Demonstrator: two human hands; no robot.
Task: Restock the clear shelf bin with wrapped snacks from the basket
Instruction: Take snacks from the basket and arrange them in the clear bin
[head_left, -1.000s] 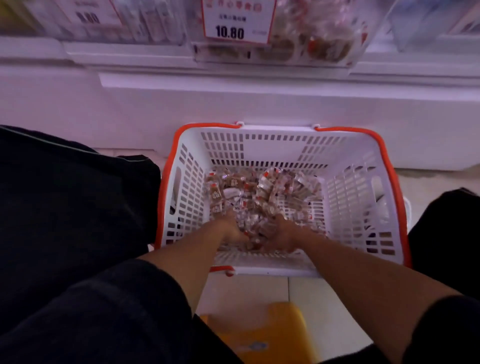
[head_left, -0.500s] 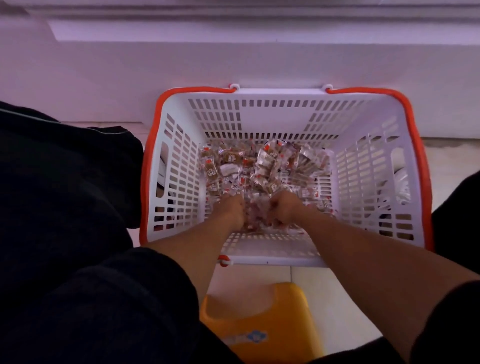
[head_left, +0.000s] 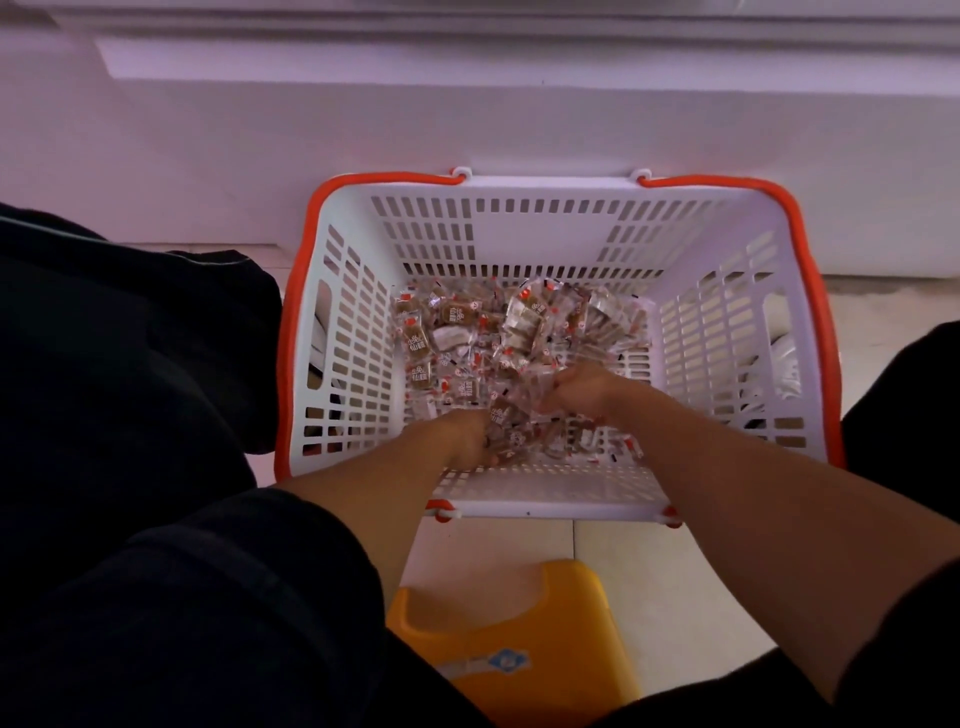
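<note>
White slotted basket (head_left: 519, 244) holds wrapped snacks (head_left: 467, 332); I see left hand (head_left: 462, 436) and right hand (head_left: 582, 387) each clutching a handful.

The white slatted basket (head_left: 561, 239) is open at the top, so a hand can pass in from above. Its four walls and orange rim close the sides. Wrapped snacks (head_left: 498, 332) cover the floor of it, thickest in the middle, thinner toward the far right corner. Both hands are down among them: left hand (head_left: 460, 436) near the near wall, right hand (head_left: 579, 389) just beyond. A white cabinet base (head_left: 467, 119) stands just behind the far wall. Dark-clothed legs (head_left: 130, 364) flank it left and right; a yellow stool (head_left: 514, 639) sits nearer.
</note>
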